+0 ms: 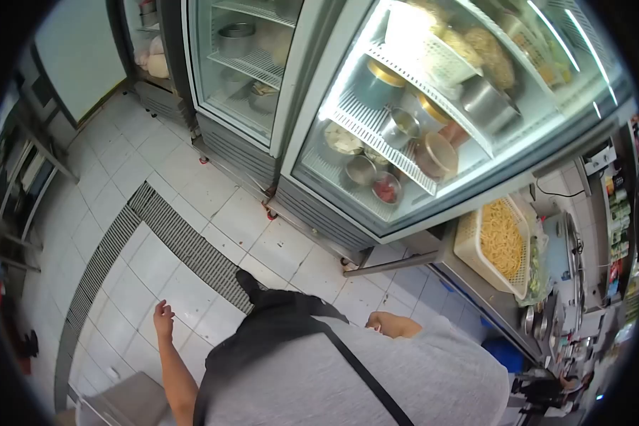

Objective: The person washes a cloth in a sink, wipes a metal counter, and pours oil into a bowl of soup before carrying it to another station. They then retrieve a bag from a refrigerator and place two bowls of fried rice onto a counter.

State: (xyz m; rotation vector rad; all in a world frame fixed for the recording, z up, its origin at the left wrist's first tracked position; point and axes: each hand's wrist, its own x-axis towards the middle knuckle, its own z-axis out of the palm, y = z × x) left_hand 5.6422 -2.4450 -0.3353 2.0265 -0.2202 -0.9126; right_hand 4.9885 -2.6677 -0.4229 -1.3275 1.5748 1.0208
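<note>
My left hand (164, 319) hangs out to the left over the white tiled floor, touching nothing. Its fingers are loosely bent, slightly apart, and hold nothing visible. On the other side, my right arm (399, 325) is bent in front of my grey shirt (419, 369). The shirt and dark apron hide most of my right hand, so its fingers cannot be made out. A dark shoe (247, 284) shows below the apron (280, 316) on the floor.
Glass-door fridges (326, 206) line the far side, holding metal pots and bowls. To the right, a white basket of yellow noodles (504, 238) sits on a steel counter (468, 273). A floor grate (188, 234) crosses the tiles. A shelf (32, 184) stands left; another person (543, 390) is far right.
</note>
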